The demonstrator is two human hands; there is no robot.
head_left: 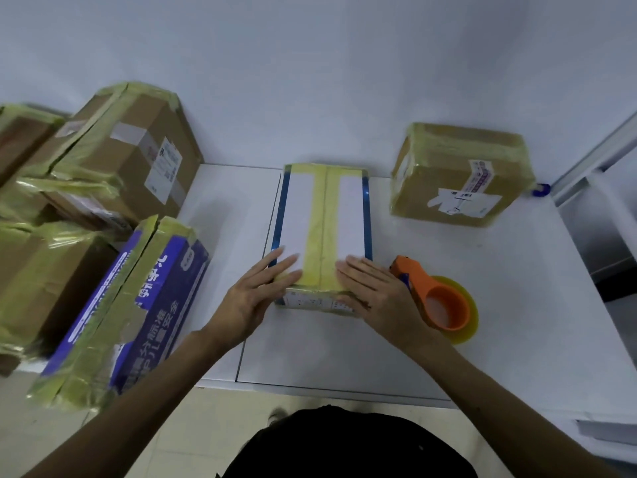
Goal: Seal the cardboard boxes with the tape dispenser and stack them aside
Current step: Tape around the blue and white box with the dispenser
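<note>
While left hand [255, 298] and right hand [375, 294] lie flat-fingered on the white box [296, 215], smooth its tape strip [322, 219] outward.

White worktop [517, 288], two panels, seam between them running away from me. Straight ahead: white box [324, 215], blue edges, yellow tape down middle, lying flat, left side along seam. Just beside it on my right: orange tape dispenser [437, 298], roll flat on worktop. Far right, near wall: brown taped box [462, 177], well apart. My left: purple printed box [138, 305], tilted, near end past front edge. Behind it: pile of brown taped boxes [131, 157], bases hidden.
</note>
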